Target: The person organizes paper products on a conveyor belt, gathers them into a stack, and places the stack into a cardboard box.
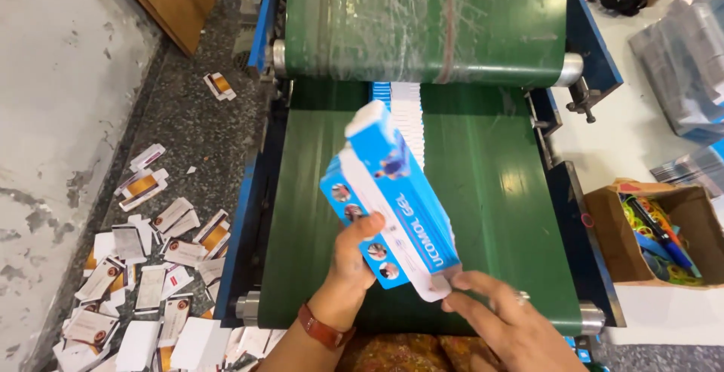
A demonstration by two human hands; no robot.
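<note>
My left hand (353, 255) grips a stack of flat blue and white cartons (392, 198) from below, holding it tilted above the green conveyor belt (490, 191). A brown strap sits on that wrist. My right hand (501, 319) touches the stack's lower right corner with its fingertips. Behind the stack, a shingled row of the same flat cartons (407, 115) lies along the belt's middle, coming out from under the upper green belt (422, 17).
Many discarded flat cartons (143, 281) litter the dark floor at the left. A small cardboard box of coloured rubber bands and pens (660, 236) stands on the white table at the right. Wrapped bundles (686, 63) lie at the far right. Blue machine frame edges flank the belt.
</note>
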